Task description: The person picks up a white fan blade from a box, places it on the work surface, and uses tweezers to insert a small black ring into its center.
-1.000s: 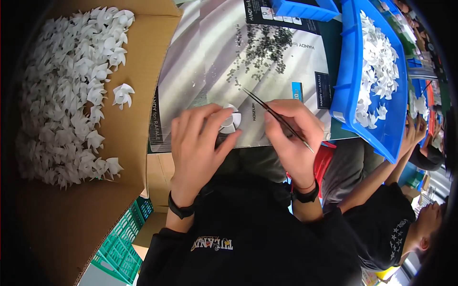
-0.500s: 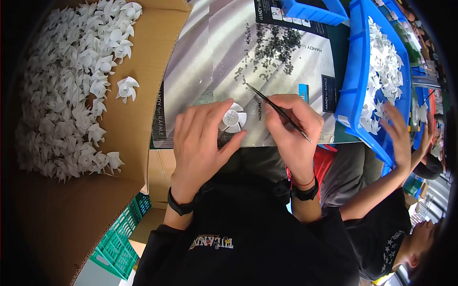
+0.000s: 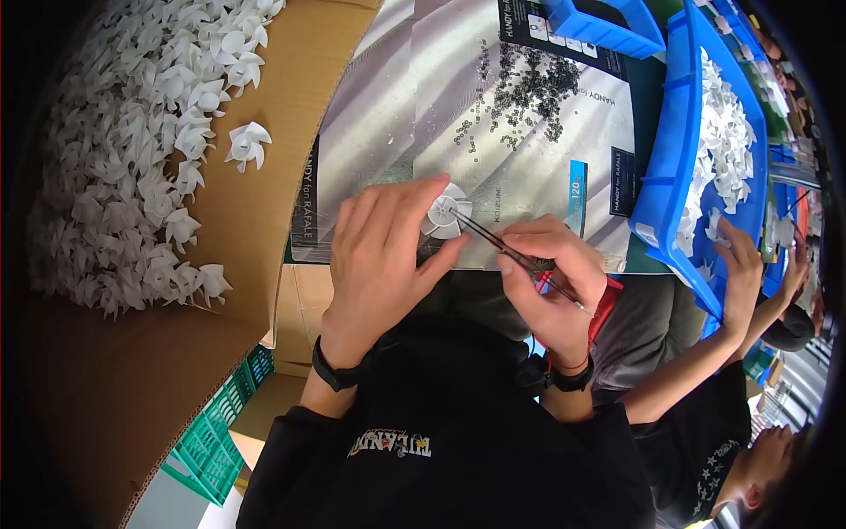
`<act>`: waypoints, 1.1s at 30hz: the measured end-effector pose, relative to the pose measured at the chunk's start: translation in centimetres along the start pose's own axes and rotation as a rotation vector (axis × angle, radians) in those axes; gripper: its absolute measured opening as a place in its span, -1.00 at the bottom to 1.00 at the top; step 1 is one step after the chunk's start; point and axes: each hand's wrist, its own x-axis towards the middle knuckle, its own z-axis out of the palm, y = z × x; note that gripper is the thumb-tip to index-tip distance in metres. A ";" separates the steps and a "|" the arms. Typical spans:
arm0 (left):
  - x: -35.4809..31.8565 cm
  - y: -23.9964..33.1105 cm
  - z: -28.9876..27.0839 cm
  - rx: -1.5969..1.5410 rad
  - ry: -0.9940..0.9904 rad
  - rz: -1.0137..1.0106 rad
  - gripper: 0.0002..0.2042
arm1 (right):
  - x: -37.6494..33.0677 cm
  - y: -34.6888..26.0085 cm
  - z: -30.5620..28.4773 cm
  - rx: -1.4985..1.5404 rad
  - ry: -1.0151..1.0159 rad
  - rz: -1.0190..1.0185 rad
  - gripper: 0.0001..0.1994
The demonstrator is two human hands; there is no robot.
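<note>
My left hand [image 3: 379, 238] rests on the printed sheet, thumb and forefinger curved around a small white fan impeller [image 3: 438, 219]. The impeller lies flat with its round hub facing up. In my right hand [image 3: 564, 269] is a pair of dark, slim tweezers [image 3: 483, 231], pinched between thumb and fingers. Their tips meet the middle of the hub; anything held between them is too small to make out. Beyond my hands, many tiny black rings [image 3: 538, 93] lie scattered and heaped on the sheet.
A cardboard box [image 3: 291, 167] full of white impellers [image 3: 132, 167] stands at left. On the right is a blue bin [image 3: 656, 189] of white parts, with a co-worker's hand [image 3: 740, 273] at it. A smaller blue tray [image 3: 608, 31] sits at the far edge.
The tweezers have come back from the edge of the scattered rings to the impeller's hub. My left hand stays around the impeller. The co-worker's hand has shifted at the blue bin.
</note>
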 end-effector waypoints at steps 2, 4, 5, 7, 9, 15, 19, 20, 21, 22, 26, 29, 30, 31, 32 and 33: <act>0.0 0.0 0.0 -0.001 -0.003 -0.001 -0.41 | 0.0 0.0 0.1 -0.003 -0.008 -0.002 -0.78; 0.0 0.0 -0.1 0.002 -0.007 0.003 -0.40 | 0.1 -0.1 0.2 -0.008 -0.019 -0.009 -0.76; 0.0 0.0 -0.1 0.003 -0.009 0.005 -0.40 | 0.1 -0.1 0.2 -0.008 -0.019 -0.009 -0.76; 0.0 0.0 -0.1 0.002 -0.009 0.004 -0.40 | 0.2 -0.2 0.3 -0.014 -0.016 -0.009 -0.76; 0.0 0.0 0.0 0.000 -0.008 0.004 -0.40 | 0.2 -0.2 0.3 -0.017 -0.016 -0.011 -0.76; 0.0 0.0 0.0 -0.002 -0.008 -0.001 -0.40 | 0.4 -0.6 0.0 -0.050 -0.058 0.006 -0.76; 0.0 0.1 -0.1 -0.008 -0.007 -0.006 -0.38 | 1.0 -1.1 0.0 -0.091 -0.089 -0.023 -0.77; 0.1 0.1 -0.1 -0.012 -0.009 -0.011 -0.36 | 1.1 -1.3 0.0 -0.106 -0.098 -0.038 -0.77; 0.1 0.1 -0.2 -0.016 -0.012 -0.016 -0.33 | 1.3 -1.5 -0.1 -0.106 -0.098 -0.038 -0.77; 0.0 0.1 -0.1 -0.016 -0.012 -0.015 -0.33 | 1.5 -1.9 -0.1 -0.131 -0.113 -0.042 -0.77; 0.1 0.1 0.0 -0.028 0.002 -0.005 -0.33 | 2.1 -2.7 -0.3 -0.205 -0.162 -0.054 -0.78; 0.1 0.1 -0.1 -0.020 0.002 -0.008 -0.33 | 2.3 -2.8 -0.5 -0.250 -0.202 -0.064 -0.80; 0.1 0.2 -0.2 -0.020 0.002 -0.008 -0.33 | 2.3 -2.9 -0.5 -0.260 -0.211 -0.039 -0.80; 0.1 0.2 -0.2 -0.019 0.001 -0.012 -0.33 | 2.3 -2.9 -0.6 -0.270 -0.220 -0.014 -0.81; 0.1 0.3 -0.2 -0.019 0.000 -0.017 -0.33 | 2.3 -2.9 -0.6 -0.281 -0.229 0.012 -0.82; 0.1 0.3 -0.1 -0.018 -0.002 -0.022 -0.33 | 2.2 -2.9 -0.6 -0.280 -0.230 0.010 -0.82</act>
